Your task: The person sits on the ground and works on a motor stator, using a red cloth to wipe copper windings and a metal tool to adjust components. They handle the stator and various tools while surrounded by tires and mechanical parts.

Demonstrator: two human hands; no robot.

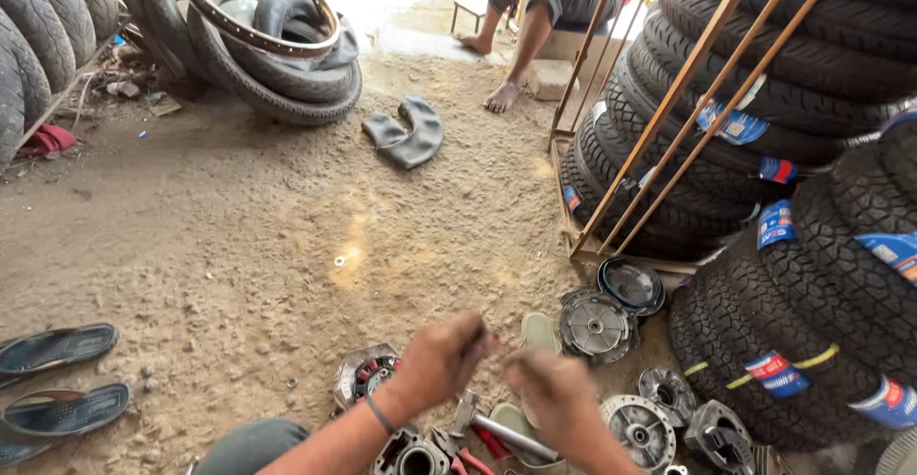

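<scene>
The left hand (441, 358) is seen curled shut, the right hand (552, 389) just beside it, also curled; whether anything small is pinched cannot be told through the blur. A hammer (497, 427) lies on the dirt floor (239, 246) directly below both hands, its handle running rightward, slightly nearer the right hand.

Single head-worn view: you look steeply down and forward over your left hand (437, 360) and right hand (554, 389), close below; dirt floor (239, 236) extends beyond them.

Ahead of you: a wheel rim (260, 5) on leaning tyres, a rubber tube scrap (406, 133) on the dirt floor (239, 236), sandals (57, 349) (dark), stacked tyres (793, 103) right.
</scene>
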